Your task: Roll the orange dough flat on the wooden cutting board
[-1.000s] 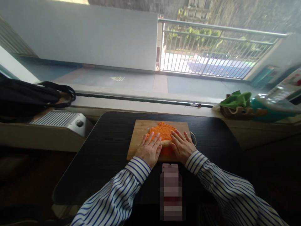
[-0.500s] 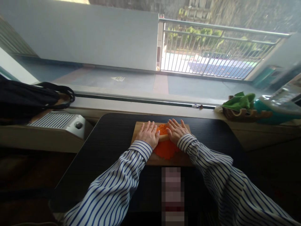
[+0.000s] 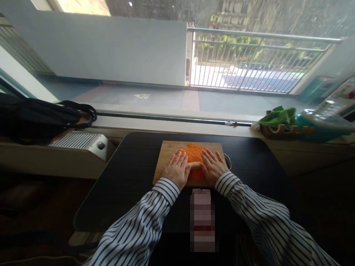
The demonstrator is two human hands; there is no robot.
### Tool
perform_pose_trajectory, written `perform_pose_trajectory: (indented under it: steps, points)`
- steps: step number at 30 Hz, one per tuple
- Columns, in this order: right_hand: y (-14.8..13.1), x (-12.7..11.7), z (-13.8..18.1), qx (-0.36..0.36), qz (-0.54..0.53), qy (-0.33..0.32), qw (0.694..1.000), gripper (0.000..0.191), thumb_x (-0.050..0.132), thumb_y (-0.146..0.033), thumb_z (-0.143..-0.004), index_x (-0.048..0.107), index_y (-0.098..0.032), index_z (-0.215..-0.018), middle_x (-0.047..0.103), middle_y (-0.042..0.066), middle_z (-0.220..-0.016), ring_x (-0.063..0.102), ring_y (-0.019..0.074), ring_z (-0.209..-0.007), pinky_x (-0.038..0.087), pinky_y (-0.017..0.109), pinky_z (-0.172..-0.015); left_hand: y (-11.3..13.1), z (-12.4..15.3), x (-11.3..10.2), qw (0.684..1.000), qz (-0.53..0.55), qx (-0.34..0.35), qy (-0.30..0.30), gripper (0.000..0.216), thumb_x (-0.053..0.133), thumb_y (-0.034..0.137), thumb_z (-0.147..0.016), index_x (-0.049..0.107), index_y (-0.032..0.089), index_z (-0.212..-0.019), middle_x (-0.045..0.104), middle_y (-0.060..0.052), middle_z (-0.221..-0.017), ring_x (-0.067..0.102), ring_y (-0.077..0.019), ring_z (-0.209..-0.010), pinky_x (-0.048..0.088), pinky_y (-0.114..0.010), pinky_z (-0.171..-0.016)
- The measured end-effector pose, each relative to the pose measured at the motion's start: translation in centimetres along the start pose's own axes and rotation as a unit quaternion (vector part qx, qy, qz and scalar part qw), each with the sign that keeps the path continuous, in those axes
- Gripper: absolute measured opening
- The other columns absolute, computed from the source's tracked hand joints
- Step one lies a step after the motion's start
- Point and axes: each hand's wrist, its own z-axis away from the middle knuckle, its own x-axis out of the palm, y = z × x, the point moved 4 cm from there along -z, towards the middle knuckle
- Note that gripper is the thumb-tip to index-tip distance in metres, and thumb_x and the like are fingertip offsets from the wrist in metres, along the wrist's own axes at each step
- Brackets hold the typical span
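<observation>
My left hand (image 3: 176,169) lies palm down on the left part of a pale wooden rolling pin (image 3: 195,166), its fingers stretched forward. Over the right part of the pin my right hand (image 3: 214,165) is flat too, fingers extended and slightly apart. Between the hands only the pin's middle shows; the ends are hidden under the palms. The pin rests across a bright orange mass (image 3: 193,151), crumbly beyond the pin and smoother on the near side. Whether a clear sheet or bag covers it, I cannot tell. Beneath lies a wooden cutting board (image 3: 163,157) with a metal handle on its right.
The board sits on a dark table (image 3: 133,166). A pixelated object (image 3: 202,218) is in front of it. Along the window sill are a black bag (image 3: 41,118), a green cloth (image 3: 280,117) in a basket and a teal container (image 3: 313,127). A radiator (image 3: 83,142) stands at left.
Both hands have drawn back toward me with the rolling pin. More of the crumbly orange surface shows beyond it, and less on the near side. The view has shifted slightly.
</observation>
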Motion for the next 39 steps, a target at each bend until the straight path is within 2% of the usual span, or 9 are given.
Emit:
perform_pose_trajectory:
  steps: [4,7,10,16,20,26,30,35,39]
  points:
    - [-0.5,-0.2,2.1,-0.018,-0.014,0.007,1.0,0.051,0.023,-0.034,-0.091,0.038,-0.008,-0.132,0.033,0.008,-0.14,0.019,0.0214,-0.132,0.012,0.043,-0.108,0.6,1.6,-0.5,0.999,-0.003,0.027,0.018,0.046,0.026,0.031,-0.09,0.048,0.01,-0.124,0.043,-0.01,-0.133,0.034,-0.0228,-0.127,0.027,-0.042,-0.105]
    - [-0.4,-0.1,2.2,-0.024,-0.016,0.014,0.999,0.051,0.024,-0.034,-0.091,0.039,-0.008,-0.132,0.034,0.009,-0.139,0.02,0.0214,-0.132,0.013,0.043,-0.108,0.6,1.8,-0.4,0.999,-0.003,0.033,0.021,0.046,0.025,0.031,-0.09,0.048,0.009,-0.124,0.042,-0.01,-0.134,0.033,-0.0226,-0.127,0.027,-0.041,-0.106]
    - [0.0,0.1,0.6,-0.022,-0.008,0.015,1.0,0.05,0.024,-0.035,-0.091,0.04,-0.01,-0.131,0.037,0.009,-0.138,0.021,0.0211,-0.132,0.012,0.044,-0.108,0.1,0.8,0.0,1.0,-0.004,0.019,0.016,0.047,0.025,0.03,-0.09,0.048,0.008,-0.124,0.042,-0.011,-0.133,0.033,-0.0231,-0.127,0.028,-0.042,-0.105]
    - [0.9,0.4,-4.2,-0.021,0.012,-0.028,0.999,0.053,0.017,-0.038,-0.092,0.038,-0.012,-0.132,0.034,0.008,-0.14,0.02,0.0226,-0.132,0.007,0.05,-0.108,-1.5,-2.7,0.6,1.0,-0.006,-0.023,0.006,0.048,0.025,0.033,-0.089,0.052,0.009,-0.121,0.047,-0.012,-0.13,0.035,-0.0252,-0.126,0.025,-0.045,-0.106]
    - [1.2,0.4,-5.2,-0.022,0.013,-0.051,0.998,0.053,0.016,-0.038,-0.092,0.036,-0.013,-0.133,0.034,0.008,-0.14,0.022,0.0226,-0.131,0.008,0.051,-0.107,-1.8,-3.3,0.7,1.0,0.0,-0.028,0.0,0.046,0.024,0.032,-0.09,0.054,0.013,-0.12,0.05,-0.009,-0.128,0.038,-0.0244,-0.124,0.027,-0.046,-0.104]
    - [0.5,0.3,-1.9,-0.031,0.008,-0.014,0.999,0.052,0.02,-0.037,-0.091,0.037,-0.011,-0.133,0.035,0.008,-0.139,0.021,0.0219,-0.132,0.008,0.047,-0.108,-0.5,-0.9,0.5,1.0,0.005,-0.004,-0.007,0.046,0.026,0.032,-0.09,0.052,0.01,-0.121,0.048,-0.009,-0.13,0.034,-0.0252,-0.126,0.027,-0.045,-0.105]
    - [0.0,0.0,0.6,-0.025,-0.006,0.013,1.0,0.049,0.024,-0.034,-0.091,0.04,-0.01,-0.13,0.036,0.009,-0.138,0.023,0.0203,-0.131,0.011,0.043,-0.109,0.5,0.7,-0.1,1.0,0.009,0.015,0.002,0.044,0.027,0.03,-0.09,0.051,0.012,-0.122,0.046,-0.009,-0.132,0.034,-0.0242,-0.127,0.027,-0.044,-0.105]
    - [-0.5,-0.1,3.1,-0.048,-0.019,0.029,0.998,0.049,0.028,-0.033,-0.09,0.041,-0.008,-0.13,0.038,0.01,-0.137,0.024,0.0218,-0.131,0.018,0.043,-0.108,1.7,2.6,-0.9,0.999,0.009,0.039,0.015,0.044,0.029,0.03,-0.089,0.048,0.013,-0.124,0.044,-0.008,-0.133,0.033,-0.0238,-0.127,0.027,-0.044,-0.105]
    - [-0.6,-0.1,4.1,-0.06,-0.018,0.035,0.997,0.049,0.027,-0.034,-0.091,0.039,-0.009,-0.131,0.036,0.009,-0.138,0.021,0.0213,-0.132,0.017,0.043,-0.108,2.1,3.4,-1.1,0.999,0.009,0.045,0.013,0.045,0.03,0.031,-0.089,0.047,0.011,-0.125,0.042,-0.008,-0.134,0.033,-0.0242,-0.127,0.029,-0.043,-0.105]
